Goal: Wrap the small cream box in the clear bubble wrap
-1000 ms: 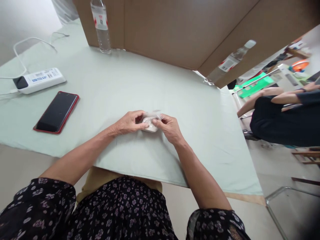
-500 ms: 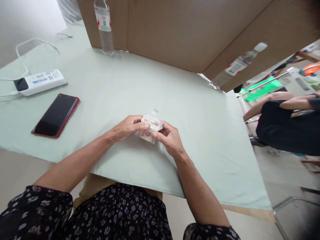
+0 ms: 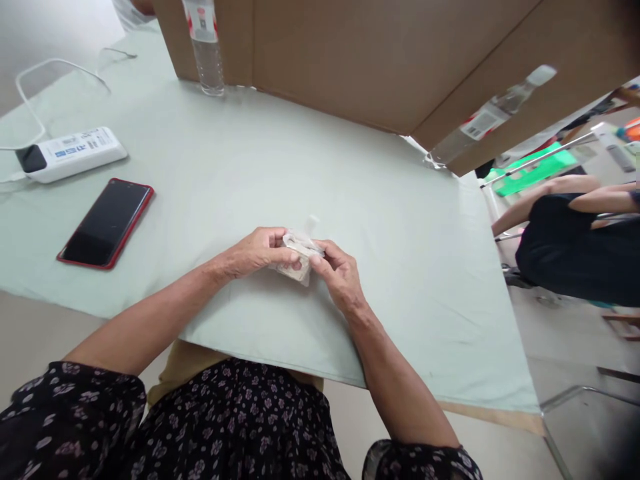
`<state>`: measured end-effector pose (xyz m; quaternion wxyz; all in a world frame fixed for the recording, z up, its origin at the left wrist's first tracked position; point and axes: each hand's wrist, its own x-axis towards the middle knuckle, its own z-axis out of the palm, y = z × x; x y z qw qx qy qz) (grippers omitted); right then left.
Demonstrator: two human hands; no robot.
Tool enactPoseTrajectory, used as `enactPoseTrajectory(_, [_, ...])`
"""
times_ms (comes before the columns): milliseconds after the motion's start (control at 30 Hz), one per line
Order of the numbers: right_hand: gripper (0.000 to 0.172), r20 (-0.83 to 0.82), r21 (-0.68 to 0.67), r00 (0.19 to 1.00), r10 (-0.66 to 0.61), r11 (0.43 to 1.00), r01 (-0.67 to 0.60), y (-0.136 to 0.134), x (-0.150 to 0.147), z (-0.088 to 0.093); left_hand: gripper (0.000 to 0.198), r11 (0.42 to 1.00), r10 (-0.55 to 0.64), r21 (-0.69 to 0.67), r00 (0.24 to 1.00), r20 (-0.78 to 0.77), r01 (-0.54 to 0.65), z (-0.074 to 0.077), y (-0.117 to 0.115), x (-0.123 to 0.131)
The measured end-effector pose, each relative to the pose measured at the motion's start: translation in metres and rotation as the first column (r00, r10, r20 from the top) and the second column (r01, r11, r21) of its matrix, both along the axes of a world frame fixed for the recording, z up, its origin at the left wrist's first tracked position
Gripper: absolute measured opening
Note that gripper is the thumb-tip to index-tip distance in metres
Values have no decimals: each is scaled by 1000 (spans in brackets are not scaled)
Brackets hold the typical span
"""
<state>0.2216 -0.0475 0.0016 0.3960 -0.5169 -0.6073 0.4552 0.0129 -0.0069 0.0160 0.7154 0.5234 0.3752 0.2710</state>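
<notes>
Between my hands is a small whitish plastic packet point(image 3: 295, 272) with pale, faintly reddish contents that I cannot make out. My left hand point(image 3: 257, 253) grips its left side, thumb across the front. On the right side, my right hand point(image 3: 340, 270) pinches it near the upper edge with thumb and fingers. The packet's top looks crumpled and parted, and a translucent flap sticks up from it. Both hands are low over the pale green tablecloth point(image 3: 240, 180), close to the table's near edge.
Left of my hands lie a phone point(image 3: 106, 223) in a red case and a white power bank point(image 3: 75, 155) with a cable. A cardboard screen point(image 3: 330, 60) stands behind, with water bottles point(image 3: 207, 60) at its left and right. A person point(image 3: 575, 233) sits off to the right.
The view has shifted slightly, so the bottles, phone and power bank sit a little higher. My right thumb has moved up to the packet's upper edge, and the plastic there is folded differently.
</notes>
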Motion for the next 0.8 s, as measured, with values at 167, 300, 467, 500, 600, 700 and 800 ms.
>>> enactPoseTrajectory(167, [41, -54, -21, 992, -118, 993, 117, 0, -6, -1, 31, 995, -97, 14, 995, -27, 98, 0, -1, 1])
enactPoseTrajectory(300, [35, -134, -72, 980, -150, 987, 142, 1, -11, 0, 31, 983, -180, 26, 984, -16, 180, -2, -2, 0])
enactPoseTrajectory(467, [31, -144, -40, 968, -206, 979, 202, 2, -12, -1, 34, 980, -196, 21, 980, -27, 196, 0, -2, -1])
enactPoseTrajectory(500, [30, -151, -32, 966, -211, 977, 209, 2, -12, -2, 36, 981, -194, 7, 981, -24, 194, 1, -2, -1])
enactPoseTrajectory(600, [25, -201, -15, 953, -227, 973, 229, 3, -13, -5, 40, 984, -173, -43, 985, 1, 173, 2, -1, 0])
enactPoseTrajectory(700, [20, -246, -20, 941, -230, 972, 233, 3, -13, -6, 40, 989, -138, -57, 990, 20, 139, 1, 0, 1])
enactPoseTrajectory(800, [17, -281, -22, 933, -224, 974, 227, 2, -13, -5, 39, 991, -119, -57, 992, 50, 121, -2, 1, 1])
